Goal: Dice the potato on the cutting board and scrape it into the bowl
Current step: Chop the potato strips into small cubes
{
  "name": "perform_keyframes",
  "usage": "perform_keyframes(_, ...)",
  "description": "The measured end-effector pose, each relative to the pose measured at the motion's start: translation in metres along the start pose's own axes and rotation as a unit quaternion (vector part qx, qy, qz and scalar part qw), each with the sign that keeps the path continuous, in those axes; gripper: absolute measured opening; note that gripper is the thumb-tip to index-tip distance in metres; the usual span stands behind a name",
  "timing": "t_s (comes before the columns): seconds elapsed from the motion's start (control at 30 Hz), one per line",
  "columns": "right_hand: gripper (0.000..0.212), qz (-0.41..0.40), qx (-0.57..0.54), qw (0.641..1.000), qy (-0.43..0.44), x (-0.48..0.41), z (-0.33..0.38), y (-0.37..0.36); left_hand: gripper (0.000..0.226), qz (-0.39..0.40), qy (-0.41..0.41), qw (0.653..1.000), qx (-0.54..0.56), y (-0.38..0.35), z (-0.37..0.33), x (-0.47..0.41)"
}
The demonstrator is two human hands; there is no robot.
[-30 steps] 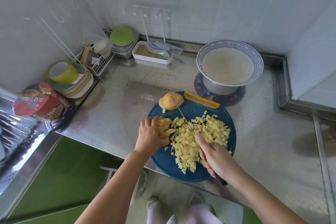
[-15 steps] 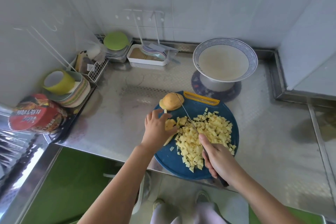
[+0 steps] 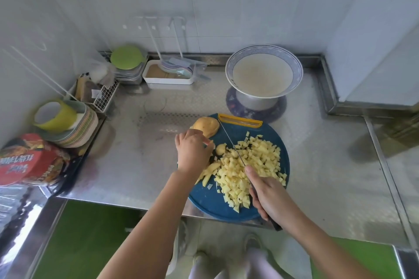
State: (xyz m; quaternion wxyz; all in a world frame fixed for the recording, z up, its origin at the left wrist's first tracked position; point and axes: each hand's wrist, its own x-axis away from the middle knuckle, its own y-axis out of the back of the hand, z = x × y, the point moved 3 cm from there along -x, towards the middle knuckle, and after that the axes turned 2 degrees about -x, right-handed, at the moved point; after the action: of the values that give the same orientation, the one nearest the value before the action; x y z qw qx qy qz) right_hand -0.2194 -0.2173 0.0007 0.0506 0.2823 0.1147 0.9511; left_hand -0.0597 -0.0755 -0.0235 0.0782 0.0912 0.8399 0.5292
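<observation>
A stainless-steel counter (image 3: pixel 140 165) was set into a tiled corner. A round blue cutting board (image 3: pixel 204 201) was laid at the counter's near edge and slightly overhung it. A yellow handle slot (image 3: pixel 240 120) was located at the board's far side. A blue-rimmed bowl (image 3: pixel 264 48) was positioned behind the board, raised on a metal stand (image 3: pixel 256 102) and kept apart from the board.

A stack of plates (image 3: pixel 77 129) carrying a yellow cup (image 3: pixel 56 115) was placed at the left wall, and a white tray (image 3: pixel 169 80) at the back wall.

The diced potato (image 3: pixel 260 158) was heaped over the right and middle of the board. None of it was seen in the bowl.

The right hand (image 3: pixel 269 197) was wrapped firmly round the handle of the knife (image 3: pixel 231 141), with the forefinger extended along the spine. The blade was laid diagonally across the board, from the pile's left margin toward the handle slot.

The left hand (image 3: pixel 192 152) was held at the board's left edge with its fingers bent downward. Whether a piece was pinched could not be determined.

An uncut potato half (image 3: pixel 207 127) was resting at the board's far-left edge. A few potato strips (image 3: pixel 210 170) were lying just below the left hand. A small end piece (image 3: pixel 221 149) was resting between that hand and the blade.
</observation>
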Motion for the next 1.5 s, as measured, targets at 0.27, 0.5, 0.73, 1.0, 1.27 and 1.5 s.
perform_keyframes(0.27, 0.067, 0.001, 0.001, 1.0, 0.004, -0.002, 0.001, -0.008, 0.031, 0.088, -0.06, 0.985, -0.137, -0.006, 0.009, 0.039)
perform_keyframes(0.5, 0.067, 0.002, 0.011, 1.0, 0.007, -0.001, 0.002, -0.009, 0.043, 0.052, -0.138, 0.982, -0.117, -0.021, 0.016, 0.046)
perform_keyframes(0.73, 0.068, -0.001, 0.016, 1.0, 0.003, 0.0, 0.002, -0.008, 0.018, 0.023, -0.135, 0.988, -0.078, -0.023, 0.019, 0.046)
perform_keyframes(1.0, 0.068, -0.002, 0.024, 1.0, 0.006, -0.002, 0.0, -0.009, 0.092, 0.074, -0.03, 0.989, -0.121, -0.034, 0.037, 0.056)
perform_keyframes(1.27, 0.068, 0.022, 0.025, 0.999, -0.025, 0.0, -0.006, -0.023, 0.094, 0.066, -0.061, 0.987, -0.131, -0.038, 0.041, 0.059)
perform_keyframes(1.5, 0.067, 0.008, 0.003, 0.996, -0.094, -0.001, -0.018, -0.041, 0.108, 0.082, -0.126, 0.979, -0.139, -0.039, 0.054, 0.052)
